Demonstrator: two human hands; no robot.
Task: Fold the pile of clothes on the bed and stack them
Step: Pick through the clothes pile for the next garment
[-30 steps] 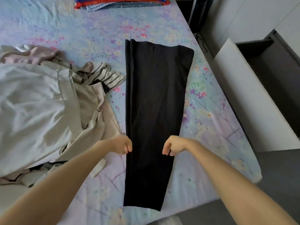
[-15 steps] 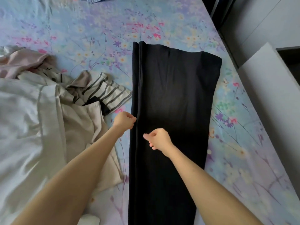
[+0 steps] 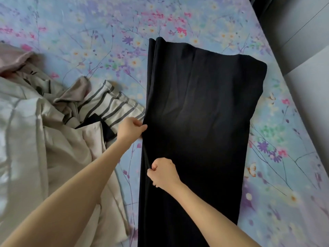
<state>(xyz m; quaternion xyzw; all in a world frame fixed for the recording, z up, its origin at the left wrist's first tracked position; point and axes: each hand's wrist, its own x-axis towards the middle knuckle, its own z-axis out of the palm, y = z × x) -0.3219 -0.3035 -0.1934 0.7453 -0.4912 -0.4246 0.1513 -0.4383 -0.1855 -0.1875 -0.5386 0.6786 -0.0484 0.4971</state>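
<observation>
Located right of centre on the pale-blue floral-print bed [image 3: 89,29]: long black soft-fabric garment [image 3: 199,122], spread flat and lengthwise. Far end squared off; near end running out of view at the bottom. Apparently folded once along its length, judging by the doubled ridge at the left edge.

Gripped at that left edge by both hands.
- Left hand [image 3: 130,129]: thumb and fingers pinching the edge at the farther point.
- Right hand [image 3: 162,172]: fingers curled, pinching the same edge nearer the body.

Held at two spaced points, probably to lift the edge as one straight line and carry it across without sag between the grips.

To the left: unfolded pile of beige and grey clothes [image 3: 35,139]. On top, a cream piece with grey stripes [image 3: 110,107], its corner reaching the black edge just above the left hand. Set to one side, presumably to avoid catching a second garment in the fold.

Edges and room:
- Open sheet beyond the far end and along the right side of the garment.
- Right bed edge near, with grey furniture panels [image 3: 306,82] beyond.

Recommended: fold rightward within the garment's own outline. Avoid dragging leftward into the pile. Stay short of the right bed edge to prevent overhang.
</observation>
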